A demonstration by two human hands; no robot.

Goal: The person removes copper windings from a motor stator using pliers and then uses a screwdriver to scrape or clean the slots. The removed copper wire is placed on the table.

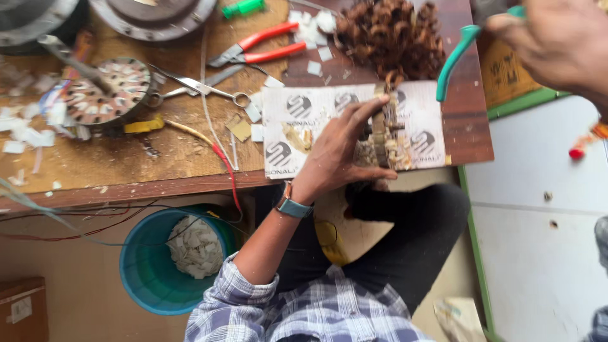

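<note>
In the head view the left hand [339, 149] reaches from the near edge of the wooden table [158, 158]. It clasps a ring-shaped stator core [382, 136] standing on edge, forefinger stretched over the far side and thumb closing on the near side. The core stands on a printed white card sheet [304, 114] towards the right of the table, with scraps of insulation around its foot. The right hand [557, 38] is raised at the far right, well apart from the core, curled shut around teal-handled pliers [459, 54] whose handles point down towards the sheet; their nose is hidden. A heap of stripped copper wire [392, 35] lies just beyond the core. To the left lie red-handled pliers [259, 45] and scissors [196, 85]. A blue bucket [142, 266] of paper scraps stands under the table. To work well here, I judge the left hand should keep the core upright and pressed onto the sheet, fingertips clear of the slots, so that any pull from the pliers does not tip it.
</note>
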